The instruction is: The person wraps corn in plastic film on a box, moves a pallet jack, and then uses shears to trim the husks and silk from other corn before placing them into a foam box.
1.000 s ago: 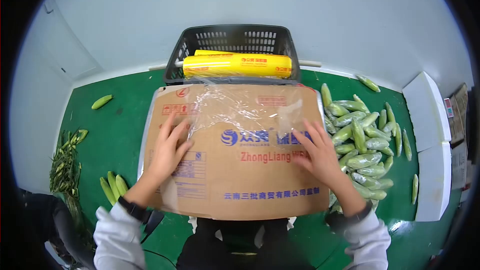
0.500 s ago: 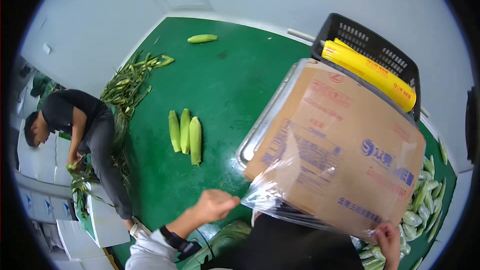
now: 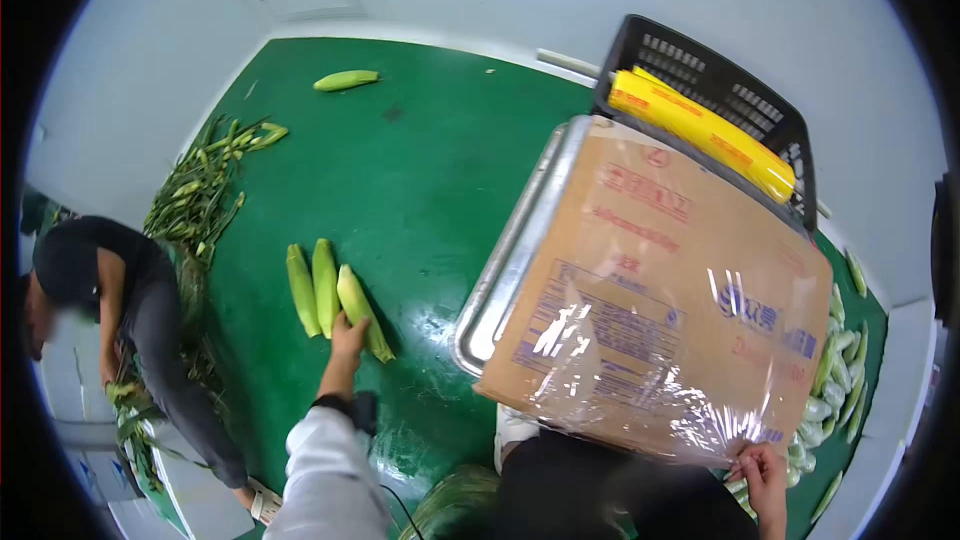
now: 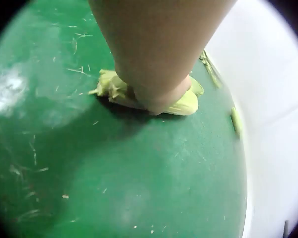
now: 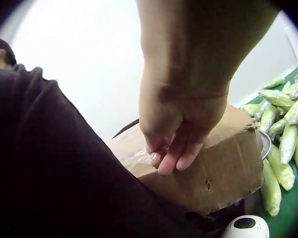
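Note:
My left hand is down at the green floor, its fingers round the rightmost of three husked-looking ears of corn. In the left wrist view the wrist and hand cover the middle of that pale green ear. The other two ears lie right beside it. My right hand pinches the edge of clear plastic film at the near right corner of a flat cardboard box. The film stretches over the box top with shiny wrinkles. In the right wrist view the fingertips overlap the box's edge.
A black crate with yellow film rolls stands behind the box. Film-wrapped corn lies heaped at right. A metal tray shows under the box. At left a person sits by a husk pile.
The view has swung left. My hands left the box top; the left took the film's edge corner, then moved to the corn and gripped an ear. The right now pinches the film at the near edge.

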A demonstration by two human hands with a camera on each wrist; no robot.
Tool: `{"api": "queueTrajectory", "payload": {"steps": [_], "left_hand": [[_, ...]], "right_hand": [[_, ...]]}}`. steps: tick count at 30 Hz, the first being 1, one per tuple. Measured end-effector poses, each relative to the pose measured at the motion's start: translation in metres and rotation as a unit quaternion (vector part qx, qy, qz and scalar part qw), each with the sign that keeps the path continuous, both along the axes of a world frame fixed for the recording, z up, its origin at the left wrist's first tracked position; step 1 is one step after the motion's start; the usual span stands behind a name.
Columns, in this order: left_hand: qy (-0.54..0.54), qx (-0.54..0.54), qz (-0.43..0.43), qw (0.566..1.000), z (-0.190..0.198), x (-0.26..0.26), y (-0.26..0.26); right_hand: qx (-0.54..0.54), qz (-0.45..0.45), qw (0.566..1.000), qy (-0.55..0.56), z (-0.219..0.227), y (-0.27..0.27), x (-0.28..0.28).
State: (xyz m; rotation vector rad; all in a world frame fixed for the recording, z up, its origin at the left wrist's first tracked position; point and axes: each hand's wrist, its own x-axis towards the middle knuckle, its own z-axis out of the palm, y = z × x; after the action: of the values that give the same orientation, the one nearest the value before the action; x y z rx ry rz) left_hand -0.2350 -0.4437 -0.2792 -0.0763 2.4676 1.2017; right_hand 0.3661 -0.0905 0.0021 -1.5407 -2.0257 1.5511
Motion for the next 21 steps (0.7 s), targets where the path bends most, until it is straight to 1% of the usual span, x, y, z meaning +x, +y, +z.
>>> {"api": "queueTrajectory", "payload": {"steps": [1,3,5,7,8,9,10,11,13,14,15,16,17,18,19,20,21], "left_hand": [[-0.221,0.265,0.056,0.937,0.029,0.012,-0.002],[-0.194,0.4,0.022,0.895,0.098,0.072,0.015],[-0.188,0.443,-0.096,0.871,0.176,0.111,0.048],[-0.167,0.445,-0.18,0.861,0.244,0.13,0.093],[-0.116,0.404,-0.283,0.862,0.268,0.139,0.118],[-0.059,0.357,-0.385,0.849,0.29,0.149,0.148],[0.1,0.281,-0.518,0.802,0.309,0.163,0.181],[0.257,0.193,-0.626,0.711,0.324,0.185,0.212],[0.326,0.126,-0.695,0.628,0.338,0.246,0.261],[0.323,0.107,-0.728,0.595,0.334,0.266,0.274],[0.323,0.087,-0.755,0.563,0.323,0.281,0.291],[0.327,0.067,-0.779,0.531,0.317,0.291,0.307],[0.31,0.086,-0.786,0.528,0.315,0.292,0.32],[0.288,0.101,-0.793,0.528,0.311,0.288,0.327],[0.253,0.11,-0.804,0.527,0.306,0.286,0.329],[0.19,0.111,-0.818,0.531,0.306,0.284,0.336],[0.212,0.111,-0.806,0.541,0.304,0.286,0.332]], "right_hand": [[-0.003,0.001,1.0,-0.003,0.003,-0.001,-0.004],[-0.006,-0.004,1.0,-0.016,0.004,-0.001,-0.004],[0.003,-0.005,1.0,-0.031,0.006,-0.003,-0.007],[0.061,0.055,0.994,-0.074,0.009,-0.003,-0.009],[0.08,0.062,0.992,-0.071,0.008,-0.003,-0.009],[0.101,0.066,0.991,-0.065,0.006,-0.004,-0.009],[0.121,0.066,0.989,-0.058,0.004,-0.006,-0.008],[0.147,0.069,0.985,-0.064,0.004,-0.008,-0.009],[0.197,0.066,0.975,-0.08,0.003,-0.015,-0.007],[0.151,0.016,0.988,-0.012,-0.003,-0.023,-0.001],[0.11,-0.029,0.992,0.058,-0.009,-0.026,0.004],[0.071,-0.069,0.986,0.131,-0.009,-0.024,0.005],[0.074,-0.092,0.964,0.238,0.0,-0.02,0.006],[0.07,-0.111,0.931,0.34,0.01,-0.015,0.002],[0.13,-0.08,0.942,0.297,0.016,-0.004,-0.012],[0.181,-0.053,0.95,0.25,0.022,0.008,-0.033],[0.287,0.05,0.94,0.178,0.024,0.027,-0.061]]}}
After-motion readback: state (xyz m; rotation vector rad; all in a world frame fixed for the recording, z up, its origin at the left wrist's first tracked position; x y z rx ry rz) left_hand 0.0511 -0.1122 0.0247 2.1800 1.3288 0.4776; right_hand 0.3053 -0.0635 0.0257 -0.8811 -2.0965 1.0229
